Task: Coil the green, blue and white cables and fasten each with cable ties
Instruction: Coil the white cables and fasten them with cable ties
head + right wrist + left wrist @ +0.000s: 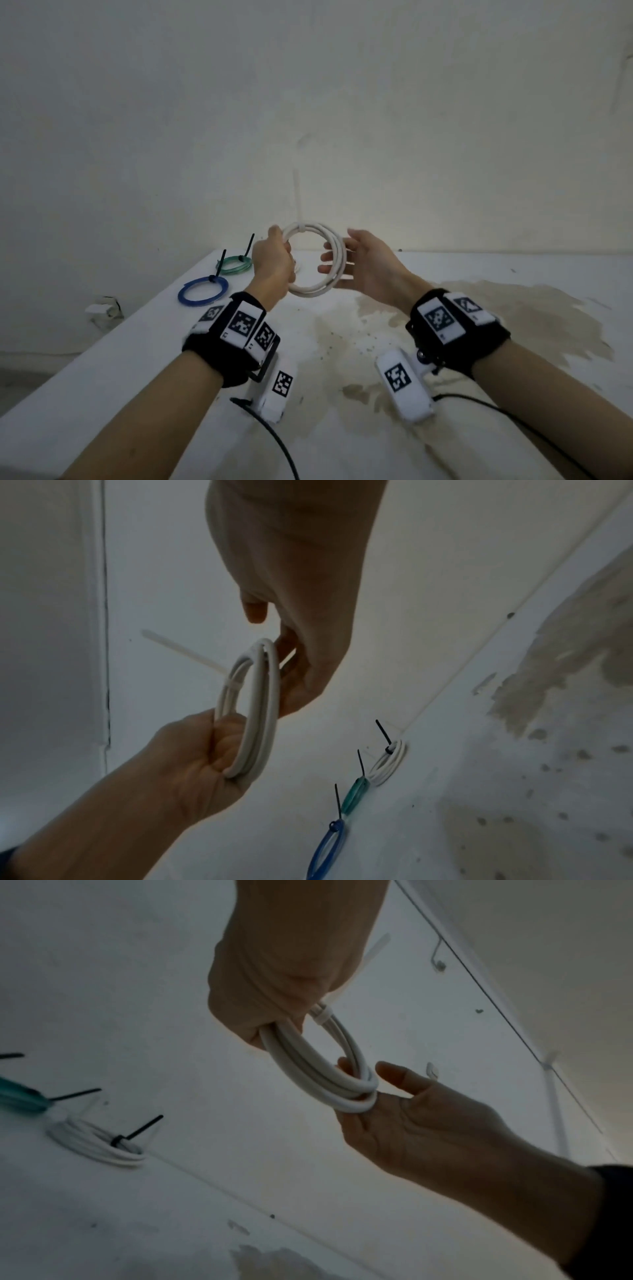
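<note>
A white cable coil (313,292) is held upright above the table, with a white cable tie (298,205) closed round its top and the tail sticking up. My left hand (270,263) grips the coil's left side in a curled fist, as the right wrist view shows for the coil (260,710) and the left hand (192,756). My right hand (363,263) is open, its straight fingers touching the coil's right side. In the left wrist view the coil (308,1066) rests against the right hand (428,1123), thumb apart.
On the white table (137,359) at far left lie a blue coil (183,296) and a green coil (236,270), each bound with a black tie. A second white coil (387,764) with a black tie lies beyond them by the wall. Brown stains mark the table's right half.
</note>
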